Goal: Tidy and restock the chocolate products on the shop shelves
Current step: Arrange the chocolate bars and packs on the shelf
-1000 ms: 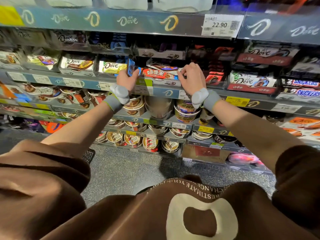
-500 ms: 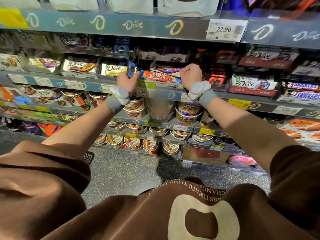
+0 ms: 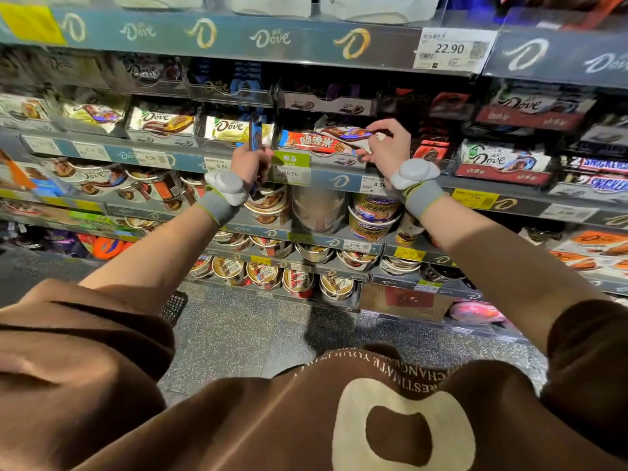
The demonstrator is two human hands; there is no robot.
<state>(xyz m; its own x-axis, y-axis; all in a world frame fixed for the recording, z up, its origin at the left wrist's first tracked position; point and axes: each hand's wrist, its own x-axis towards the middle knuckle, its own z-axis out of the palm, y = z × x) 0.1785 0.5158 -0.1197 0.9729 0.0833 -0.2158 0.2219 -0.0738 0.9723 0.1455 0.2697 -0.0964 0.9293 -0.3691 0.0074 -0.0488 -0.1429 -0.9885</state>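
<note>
Pinching a brown-wrapped bar (image 3: 346,133) at its end, the right hand (image 3: 389,144) holds it over the red bars (image 3: 314,142) in their tray on the middle shelf (image 3: 339,181). Left hand (image 3: 250,163) grips a dark, blue-edged bar (image 3: 255,136) upright just beside the Dove bars (image 3: 227,129). Risk imo: that fingertip pinch is thin, so the wrapper could slip and drop onto the tubs (image 3: 268,205) below. Both arms reach forward and up, wrists bent toward the shelf.
</note>
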